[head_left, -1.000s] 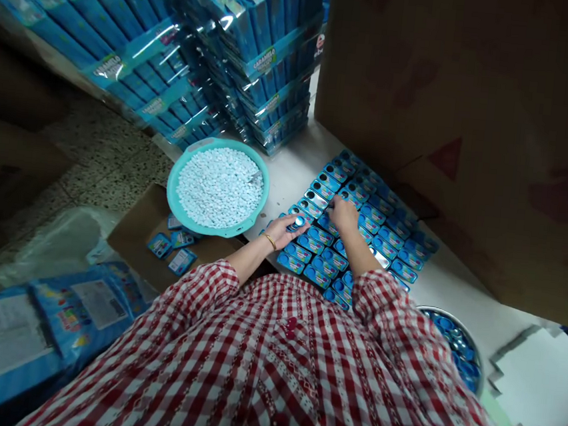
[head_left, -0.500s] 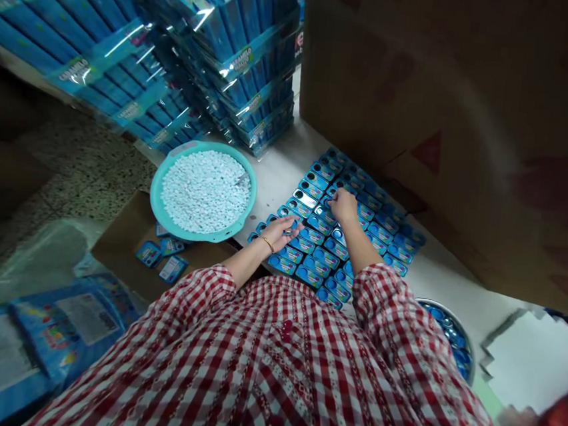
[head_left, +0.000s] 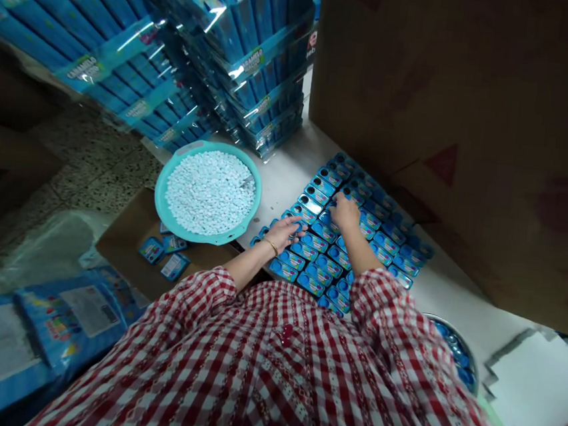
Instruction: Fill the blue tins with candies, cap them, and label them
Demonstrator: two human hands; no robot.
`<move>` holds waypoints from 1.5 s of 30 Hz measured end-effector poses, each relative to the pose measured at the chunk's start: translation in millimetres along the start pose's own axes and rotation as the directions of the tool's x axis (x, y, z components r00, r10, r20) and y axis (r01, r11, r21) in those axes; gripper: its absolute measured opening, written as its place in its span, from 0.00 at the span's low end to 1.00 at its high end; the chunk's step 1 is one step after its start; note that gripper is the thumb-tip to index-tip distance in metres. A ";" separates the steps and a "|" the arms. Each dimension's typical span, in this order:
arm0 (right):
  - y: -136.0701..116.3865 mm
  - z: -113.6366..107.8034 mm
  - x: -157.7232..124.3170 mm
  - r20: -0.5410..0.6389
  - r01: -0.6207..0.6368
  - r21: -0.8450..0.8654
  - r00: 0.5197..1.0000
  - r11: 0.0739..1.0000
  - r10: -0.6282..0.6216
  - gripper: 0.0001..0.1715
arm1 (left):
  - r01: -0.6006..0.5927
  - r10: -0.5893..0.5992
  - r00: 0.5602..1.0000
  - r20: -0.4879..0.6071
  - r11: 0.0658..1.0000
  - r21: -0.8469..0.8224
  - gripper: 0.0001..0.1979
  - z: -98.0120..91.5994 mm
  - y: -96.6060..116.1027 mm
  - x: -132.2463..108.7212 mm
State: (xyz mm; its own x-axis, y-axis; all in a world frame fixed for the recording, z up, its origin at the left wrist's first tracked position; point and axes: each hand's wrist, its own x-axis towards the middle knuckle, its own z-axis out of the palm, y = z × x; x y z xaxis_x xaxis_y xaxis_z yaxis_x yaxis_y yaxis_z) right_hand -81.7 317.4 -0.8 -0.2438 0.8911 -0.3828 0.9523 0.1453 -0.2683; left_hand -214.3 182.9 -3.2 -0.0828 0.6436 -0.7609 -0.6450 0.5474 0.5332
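Small blue packs with printed labels lie in close rows on the white table. Some show a dark round hole at one end; others have a blue round piece there. My left hand, with a gold bracelet at the wrist, is half turned up over the near-left rows. Its fingers curl around something bluish that I cannot make out. My right hand reaches down onto the middle rows, fingers bent together at a pack; its fingertips are partly hidden.
A turquoise basin of small white pellets stands to the left, beside wrapped stacks of blue boxes. Below it, a cardboard box holds a few packs. A large carton rises behind. A round bowl of blue pieces sits right.
The view has shifted slightly, so things appear a little further right. My right fingers have spread a little at the middle rows; my left hand stays over the near-left packs.
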 end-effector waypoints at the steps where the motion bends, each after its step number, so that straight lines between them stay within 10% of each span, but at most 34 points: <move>1: -1.3 5.6 -13.1 -0.025 0.097 0.097 0.995 0.991 -0.095 0.17 | -0.011 0.011 1.000 -0.024 1.000 0.022 0.13 1.9 -1.1 1.8; 4: -4.7 22.4 -43.2 0.025 0.297 0.387 0.943 0.873 -0.332 0.12 | -0.017 0.018 0.999 -0.036 0.999 0.039 0.11 9.4 -4.5 6.2; 9: 7.5 20.4 -41.7 0.093 0.231 0.549 0.938 0.803 -0.333 0.08 | 0.053 -0.039 0.989 0.140 0.994 -0.095 0.08 16.9 -1.8 6.5; 15: 18.4 -19.5 14.5 -0.059 -0.005 0.133 0.998 0.991 0.013 0.10 | 0.047 -0.010 0.973 0.230 0.986 -0.159 0.08 8.0 10.5 6.0; 19: 5.4 -31.0 46.4 0.083 -0.137 -0.166 0.985 0.977 0.152 0.18 | 0.060 -0.018 0.968 0.251 0.985 -0.160 0.13 1.2 11.4 5.1; 28: -7.5 -34.3 86.6 0.275 -0.030 -0.371 0.951 0.928 0.141 0.26 | 0.059 -0.032 0.970 0.240 0.993 -0.107 0.15 2.0 19.3 2.0; 35: -9.4 -28.1 21.8 0.030 0.076 -0.150 0.997 0.986 -0.072 0.22 | 0.052 -0.009 0.971 0.240 0.984 -0.172 0.18 3.4 25.7 12.0; 39: -12.2 -6.3 -27.1 0.115 0.457 0.173 0.870 0.873 -0.479 0.13 | 0.072 -0.022 0.959 0.282 0.983 -0.167 0.20 10.1 21.7 15.6; 45: -13.2 3.7 -44.1 0.168 0.486 0.148 0.846 0.861 -0.506 0.10 | 0.098 -0.055 0.948 0.314 0.988 -0.121 0.22 21.3 14.1 16.5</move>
State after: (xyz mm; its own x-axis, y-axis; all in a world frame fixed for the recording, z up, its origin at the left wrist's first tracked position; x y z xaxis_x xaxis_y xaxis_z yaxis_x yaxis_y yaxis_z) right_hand -84.2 274.6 16.4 -0.7189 0.6081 -0.3366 0.6748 0.4948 -0.5476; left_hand -208.6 212.6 -0.3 0.1959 0.7477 -0.6345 -0.7370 0.5391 0.4077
